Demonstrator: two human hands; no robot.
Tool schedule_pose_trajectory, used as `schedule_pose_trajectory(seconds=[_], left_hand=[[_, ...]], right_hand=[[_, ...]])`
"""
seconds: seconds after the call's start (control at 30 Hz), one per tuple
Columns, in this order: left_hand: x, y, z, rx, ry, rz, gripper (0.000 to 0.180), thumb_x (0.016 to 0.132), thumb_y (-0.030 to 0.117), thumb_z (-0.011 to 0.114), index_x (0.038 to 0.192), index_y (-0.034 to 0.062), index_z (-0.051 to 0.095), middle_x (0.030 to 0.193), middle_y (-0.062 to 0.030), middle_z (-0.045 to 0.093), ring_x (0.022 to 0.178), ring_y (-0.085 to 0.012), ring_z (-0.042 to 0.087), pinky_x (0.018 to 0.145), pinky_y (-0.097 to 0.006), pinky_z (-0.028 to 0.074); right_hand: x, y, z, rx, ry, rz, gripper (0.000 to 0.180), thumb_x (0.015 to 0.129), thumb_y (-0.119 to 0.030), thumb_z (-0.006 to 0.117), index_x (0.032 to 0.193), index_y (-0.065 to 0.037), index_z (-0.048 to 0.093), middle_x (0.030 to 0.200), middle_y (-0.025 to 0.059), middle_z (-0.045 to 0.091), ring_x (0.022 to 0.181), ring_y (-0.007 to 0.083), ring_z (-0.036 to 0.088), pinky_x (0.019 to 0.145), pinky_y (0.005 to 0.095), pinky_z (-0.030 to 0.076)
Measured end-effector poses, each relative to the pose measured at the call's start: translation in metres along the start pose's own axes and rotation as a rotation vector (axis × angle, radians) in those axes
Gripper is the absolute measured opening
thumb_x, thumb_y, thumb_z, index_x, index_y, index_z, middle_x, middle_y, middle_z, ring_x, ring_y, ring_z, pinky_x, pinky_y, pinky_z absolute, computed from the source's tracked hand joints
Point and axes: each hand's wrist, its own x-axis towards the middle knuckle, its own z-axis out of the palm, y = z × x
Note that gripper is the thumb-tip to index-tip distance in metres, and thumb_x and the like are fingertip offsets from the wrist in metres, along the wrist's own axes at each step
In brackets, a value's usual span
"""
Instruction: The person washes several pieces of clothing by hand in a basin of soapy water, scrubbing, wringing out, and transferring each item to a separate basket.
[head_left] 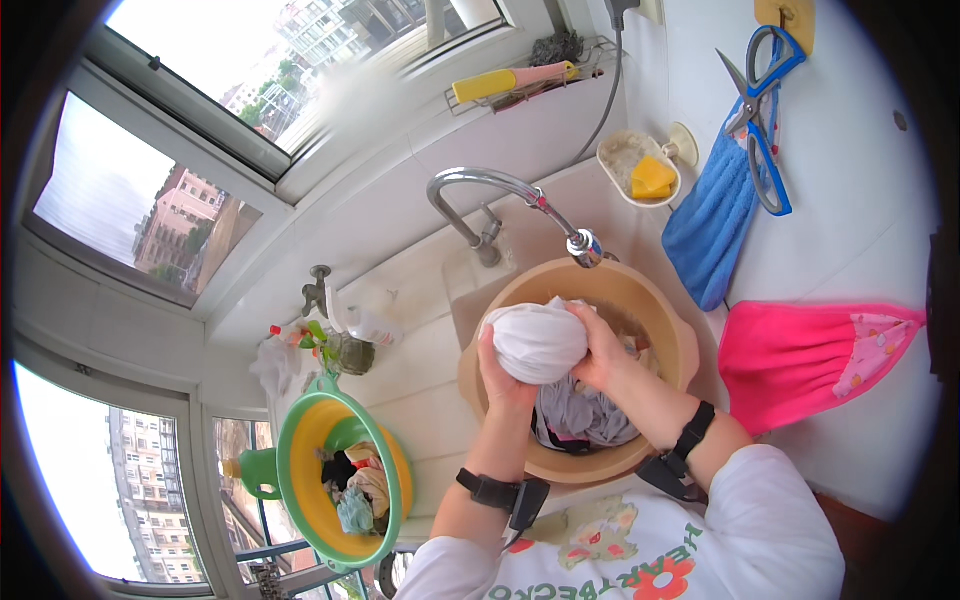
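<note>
Between my two hands is a bundled white cloth [540, 345], held up over a tan plastic basin [480, 385]. My left hand [503, 378] cups its left side, and my right hand [602, 350] grips the right side. Wet grey laundry [590, 410] lies in the basin below, along with some darker fabric. A chrome faucet [520, 190] arches over the basin's far rim, its spout just beyond the cloth. What kind of garment the white cloth is, I cannot tell.
To the left stands a green and yellow basin [395, 480] with several crumpled clothes. Behind it are a glass jar [352, 352] and a small tap [318, 285]. A soap dish [640, 160], scissors [755, 120], a blue towel [715, 220] and a pink towel [790, 360] hang on the right wall.
</note>
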Motion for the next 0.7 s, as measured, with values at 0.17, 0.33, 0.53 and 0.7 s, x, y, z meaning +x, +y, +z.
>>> schedule_pose_trajectory(seconds=[0.17,0.33,0.53,0.7], left_hand=[[-0.011,0.005,0.018,-0.092,0.221,-0.157,0.056,0.093,0.054,0.04,0.121,0.0069,0.051,0.12,-0.0104,0.058,0.113,-0.0272,0.055,0.098,-0.045,0.043],[-0.005,0.008,-0.004,-0.152,0.125,-0.291,0.05,0.093,0.049,0.04,0.119,0.0091,0.053,0.118,-0.009,0.059,0.11,-0.0263,0.056,0.097,-0.045,0.043],[0.004,0.014,-0.011,-0.045,-0.039,-0.465,0.032,0.092,0.038,0.048,0.108,0.0118,0.058,0.102,-0.0062,0.064,0.093,-0.022,0.063,0.082,-0.039,0.053],[0.017,0.027,-0.02,0.022,-0.08,-0.596,0.03,0.091,0.04,0.053,0.1,0.012,0.059,0.09,-0.0036,0.064,0.082,-0.0185,0.064,0.071,-0.035,0.055]], right_hand=[[0.006,0.007,0.003,-0.074,0.166,-0.146,0.028,0.086,-0.023,0.056,0.11,-0.008,0.058,0.112,0.0068,0.061,0.104,0.0227,0.058,0.092,0.0376,0.045],[-0.013,0.015,0.018,-0.619,0.136,-0.53,0.028,0.081,-0.011,0.058,0.108,-0.004,0.06,0.11,0.009,0.061,0.104,0.023,0.058,0.092,0.0362,0.044],[-0.034,0.009,0.027,-1.262,-0.329,-1.055,0.031,0.07,-0.014,0.065,0.101,-0.011,0.068,0.123,0.0177,0.052,0.117,0.0374,0.05,0.099,0.0408,0.039],[-0.043,0.006,0.03,-1.4,-0.592,-1.246,0.031,0.061,-0.011,0.07,0.092,-0.014,0.067,0.12,0.0152,0.053,0.116,0.0404,0.048,0.098,0.049,0.039]])
